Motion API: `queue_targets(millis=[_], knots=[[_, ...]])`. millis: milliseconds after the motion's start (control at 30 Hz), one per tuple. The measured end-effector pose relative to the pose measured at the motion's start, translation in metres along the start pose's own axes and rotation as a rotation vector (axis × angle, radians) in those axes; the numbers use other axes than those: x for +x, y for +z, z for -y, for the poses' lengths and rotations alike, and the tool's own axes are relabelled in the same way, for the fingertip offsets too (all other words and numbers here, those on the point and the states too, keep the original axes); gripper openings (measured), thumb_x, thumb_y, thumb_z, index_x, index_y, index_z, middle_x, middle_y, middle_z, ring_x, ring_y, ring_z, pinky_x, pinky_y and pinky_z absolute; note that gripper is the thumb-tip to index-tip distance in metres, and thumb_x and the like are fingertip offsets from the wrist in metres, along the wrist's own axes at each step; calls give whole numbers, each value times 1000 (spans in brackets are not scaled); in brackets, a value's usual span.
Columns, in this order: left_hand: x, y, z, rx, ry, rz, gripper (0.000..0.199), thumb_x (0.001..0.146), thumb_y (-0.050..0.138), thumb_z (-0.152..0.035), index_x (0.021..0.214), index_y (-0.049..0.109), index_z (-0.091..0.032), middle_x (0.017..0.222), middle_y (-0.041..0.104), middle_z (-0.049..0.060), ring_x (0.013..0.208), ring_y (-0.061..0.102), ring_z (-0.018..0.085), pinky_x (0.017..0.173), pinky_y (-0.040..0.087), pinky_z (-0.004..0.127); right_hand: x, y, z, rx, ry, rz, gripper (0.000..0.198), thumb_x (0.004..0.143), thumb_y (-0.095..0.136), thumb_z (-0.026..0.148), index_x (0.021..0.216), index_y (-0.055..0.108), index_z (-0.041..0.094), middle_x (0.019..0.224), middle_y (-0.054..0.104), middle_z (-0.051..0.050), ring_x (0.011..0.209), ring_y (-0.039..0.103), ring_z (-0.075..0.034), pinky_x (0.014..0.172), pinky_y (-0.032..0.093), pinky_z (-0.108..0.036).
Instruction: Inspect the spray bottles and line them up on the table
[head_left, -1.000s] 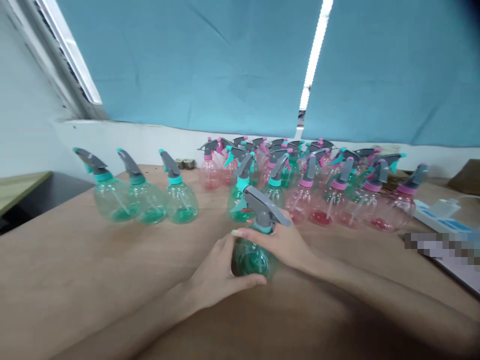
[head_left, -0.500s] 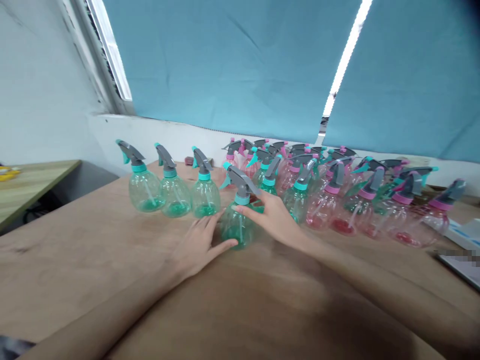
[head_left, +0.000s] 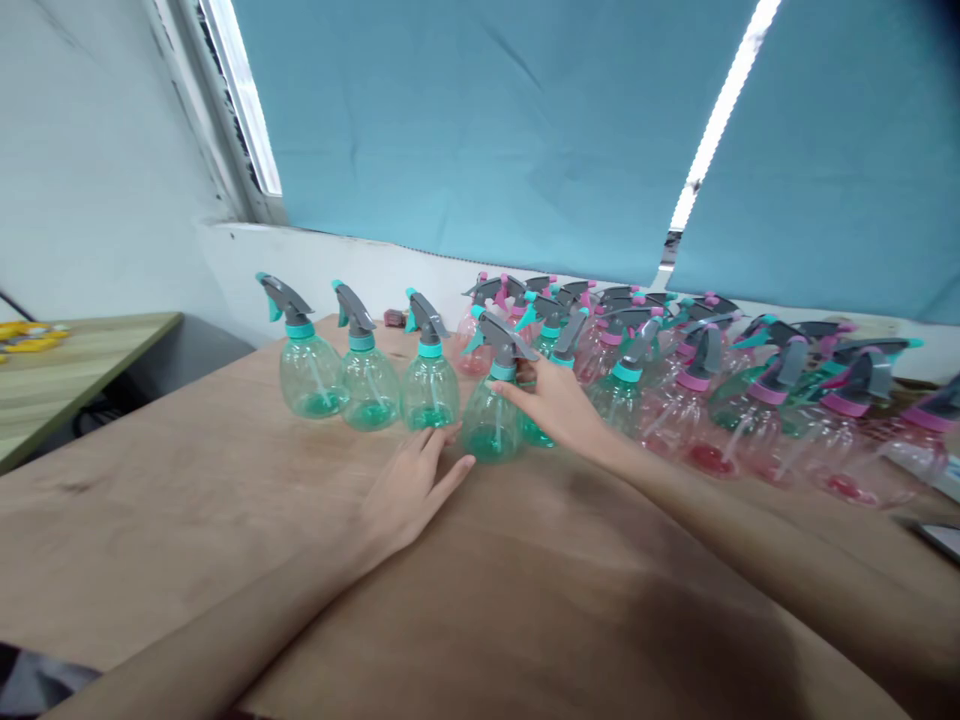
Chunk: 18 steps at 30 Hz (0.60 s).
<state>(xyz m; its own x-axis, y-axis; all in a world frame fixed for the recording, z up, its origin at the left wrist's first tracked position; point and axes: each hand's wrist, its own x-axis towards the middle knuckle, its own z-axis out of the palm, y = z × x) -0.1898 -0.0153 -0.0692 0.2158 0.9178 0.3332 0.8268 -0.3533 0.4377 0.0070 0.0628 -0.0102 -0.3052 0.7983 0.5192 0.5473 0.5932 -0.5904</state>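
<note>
A clear green spray bottle [head_left: 491, 425] with a grey trigger head and teal collar stands upright on the wooden table [head_left: 480, 600]. My right hand [head_left: 551, 400] is closed around its neck and upper side from the right; some of those fingers are hidden behind it. My left hand [head_left: 416, 480] lies by the bottle's lower left side, fingers stretched and thumb apart, holding nothing. Just left of the held bottle stands another green spray bottle [head_left: 430, 390]. Two more, a green bottle [head_left: 369, 385] and a green bottle [head_left: 309, 375], continue that row leftward.
To the right, several pink spray bottles [head_left: 694, 420] and green ones crowd together. Behind them are a white wall ledge [head_left: 360, 255] and a blue covering [head_left: 465, 140]. At far left, a second table [head_left: 97, 350] bears yellow items [head_left: 30, 338]. A dark-edged flat object [head_left: 941, 540] lies at far right.
The held spray bottle has moved away from me, in line with the row on its left. My left hand has come off its side. The view has shifted slightly left.
</note>
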Motion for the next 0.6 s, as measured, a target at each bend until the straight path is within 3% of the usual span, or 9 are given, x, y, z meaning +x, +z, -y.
queue_targets(millis=[367, 600], knots=[[-1, 2, -8, -63, -12, 41, 41, 99, 39, -45, 132, 45, -20, 134, 56, 10, 121, 55, 28, 98, 46, 46, 9, 6, -3, -42, 3, -1, 19, 87, 58, 35, 93, 63, 17, 90, 71, -11, 83, 65, -28, 74, 47, -40], [-1, 7, -7, -90, -11, 37, 35, 98, 42, -42, 126, 48, -22, 132, 58, 8, 120, 55, 28, 100, 44, 45, 19, 14, -6, -79, 27, -44, 20, 86, 61, 32, 96, 62, 15, 85, 69, -10, 80, 63, -26, 72, 44, -36]])
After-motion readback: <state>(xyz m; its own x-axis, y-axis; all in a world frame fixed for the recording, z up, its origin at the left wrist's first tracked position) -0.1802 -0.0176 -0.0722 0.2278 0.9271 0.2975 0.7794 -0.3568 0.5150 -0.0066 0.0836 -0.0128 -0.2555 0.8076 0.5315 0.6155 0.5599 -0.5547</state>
